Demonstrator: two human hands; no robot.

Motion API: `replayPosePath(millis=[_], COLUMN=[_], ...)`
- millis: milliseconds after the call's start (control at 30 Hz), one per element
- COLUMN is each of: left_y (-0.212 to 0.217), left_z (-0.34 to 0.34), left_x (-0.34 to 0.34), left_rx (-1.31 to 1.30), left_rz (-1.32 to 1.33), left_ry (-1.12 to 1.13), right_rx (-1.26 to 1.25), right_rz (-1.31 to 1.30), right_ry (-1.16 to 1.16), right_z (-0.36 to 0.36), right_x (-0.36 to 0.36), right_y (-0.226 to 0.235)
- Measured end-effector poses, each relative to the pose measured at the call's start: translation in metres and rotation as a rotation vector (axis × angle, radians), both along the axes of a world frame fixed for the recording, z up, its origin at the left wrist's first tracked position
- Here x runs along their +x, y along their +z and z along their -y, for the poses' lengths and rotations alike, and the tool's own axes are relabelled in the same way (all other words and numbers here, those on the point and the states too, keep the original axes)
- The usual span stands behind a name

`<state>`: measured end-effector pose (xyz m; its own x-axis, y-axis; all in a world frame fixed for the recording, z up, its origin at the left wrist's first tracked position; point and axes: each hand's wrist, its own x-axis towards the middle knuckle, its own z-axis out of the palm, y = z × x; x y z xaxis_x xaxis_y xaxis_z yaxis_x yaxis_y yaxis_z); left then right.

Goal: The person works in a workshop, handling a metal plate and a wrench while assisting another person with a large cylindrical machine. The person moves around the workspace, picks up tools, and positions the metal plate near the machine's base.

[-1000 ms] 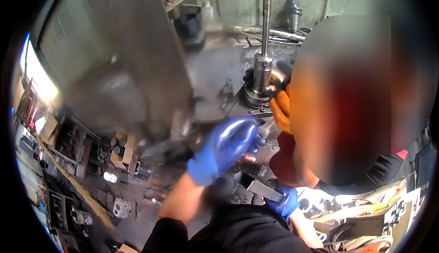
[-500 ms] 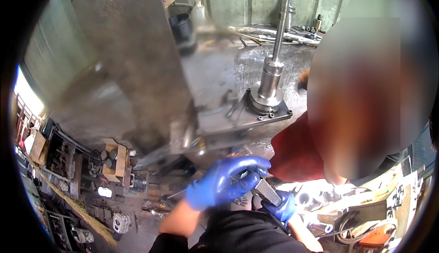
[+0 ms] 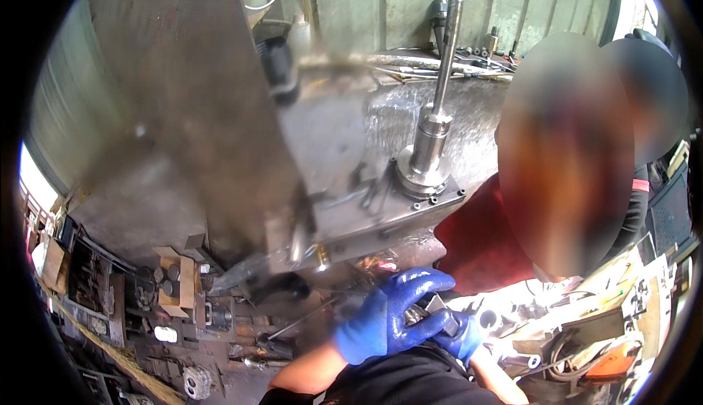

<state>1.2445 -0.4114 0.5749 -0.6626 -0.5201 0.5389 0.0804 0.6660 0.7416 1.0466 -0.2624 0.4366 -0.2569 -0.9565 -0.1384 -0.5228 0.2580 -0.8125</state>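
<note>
Both my hands wear blue gloves and meet low in the middle of the view. My left hand curls over a small grey metal block. Under and behind it, my right hand grips the same block and is mostly hidden. Just above the hands is a steel machine housing with a round flange and an upright steel shaft.
A person in a red sleeve leans in close at the right. A big steel column fills the left. Metal parts and boxes lie on the floor below left. Bright clutter with cables sits at the lower right.
My left hand has dropped from beside the machine housing down onto the block in my right hand. The view has tilted, so the shaft and housing sit higher and more central.
</note>
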Motion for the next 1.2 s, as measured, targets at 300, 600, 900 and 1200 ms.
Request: replayPosePath(millis=[300, 600, 900, 1200], left_y=[0.0, 0.031, 0.031, 0.044], left_z=[0.011, 0.003, -0.002, -0.006], left_x=[-0.015, -0.034, -0.04, -0.042], left_rx=[0.086, 0.081, -0.035, 0.056], left_rz=[0.08, 0.15, 0.217, 0.302], left_ry=[-0.158, -0.142, -0.06, -0.054], right_rx=[-0.059, -0.017, -0.054, -0.089], right_rz=[0.027, 0.009, 0.047, 0.032], right_ry=[-0.053, -0.045, -0.029, -0.007], right_z=[0.008, 0.007, 0.013, 0.01], right_x=[-0.004, -0.023, -0.028, -0.037], right_y=[0.001, -0.003, -0.004, -0.017])
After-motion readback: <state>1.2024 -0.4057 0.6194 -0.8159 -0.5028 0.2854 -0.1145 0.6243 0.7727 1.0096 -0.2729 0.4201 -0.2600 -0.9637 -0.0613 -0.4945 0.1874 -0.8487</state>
